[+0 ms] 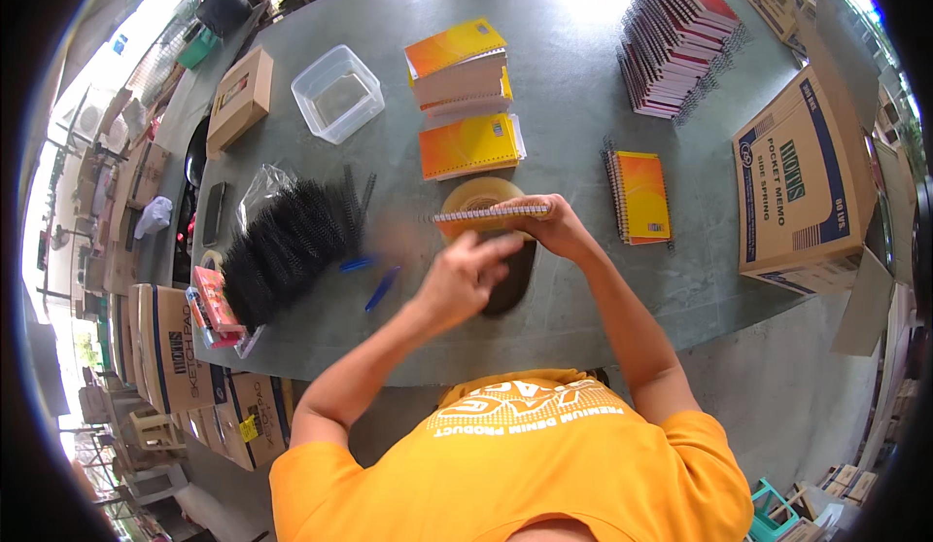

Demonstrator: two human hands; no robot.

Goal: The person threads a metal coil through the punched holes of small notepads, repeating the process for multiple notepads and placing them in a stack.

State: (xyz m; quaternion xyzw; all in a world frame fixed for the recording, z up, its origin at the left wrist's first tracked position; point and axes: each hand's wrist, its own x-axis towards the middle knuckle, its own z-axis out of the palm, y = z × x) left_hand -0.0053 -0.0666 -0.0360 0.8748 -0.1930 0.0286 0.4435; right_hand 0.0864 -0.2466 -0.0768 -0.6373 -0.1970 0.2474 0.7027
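Observation:
In front of me, my right hand [556, 226] grips the right end of a spiral memo pad [491, 215], held with its coil edge toward me. A wire end sticks out past the pad's left end. Just below the pad is my left hand [469, 275], its fingers bent and smeared by motion; whether it holds anything is not clear. Behind the pad lies a round tan disc [476, 192], like a roll of tape, partly covered. Farther back are stacks of yellow-orange memo pads [468, 146]. More coil-bound memo pads [641, 197] lie to the right.
Black coils [292, 250] form a big pile at left, beside blue pens [382, 289]. A clear plastic tub [337, 95] and a cardboard box [239, 100] stand behind them. Red spiral notebooks [675, 41] are stacked at back right, near an open carton [802, 182] at the table's right edge.

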